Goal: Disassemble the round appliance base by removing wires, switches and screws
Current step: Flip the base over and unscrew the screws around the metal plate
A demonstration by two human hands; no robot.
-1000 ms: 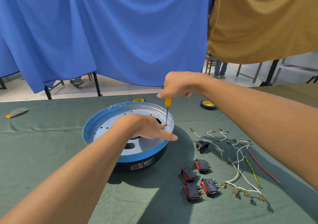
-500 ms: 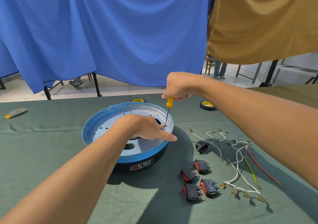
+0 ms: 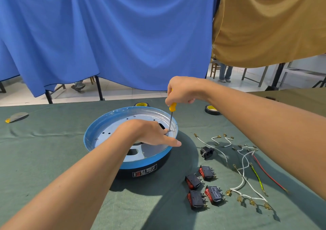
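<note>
We have the bench [image 3: 44, 159] under a green cloth. The round appliance base [image 3: 150, 161] sits about midway between its left and right edges, nearer the far edge than the near one. We judge the base to be a stiff pressed-metal pan on a dark skirt. It looks light enough to skate on the cloth under torque, so it wants holding down at the rim beside the work, not on the thin floor.

Our left hand [image 3: 150, 134] does that. Its grip is slack and closed round nothing, with the fingers laid flat across the pan's right side and the thumb over the rim. Our right hand [image 3: 183, 90] has its grip wrapped tight round the yellow handle of the screwdriver [image 3: 171, 116], whose shaft stands nearly upright.

Toward the bench's right edge lie limp loose wires [image 3: 244, 178] and four hard little switches [image 3: 214, 195], well apart from the base. The tip rests on a screw [image 3: 169, 130] just inside the right rim, beside our left fingertips. It is tiny and probably slippery — best pinched by the head.
</note>
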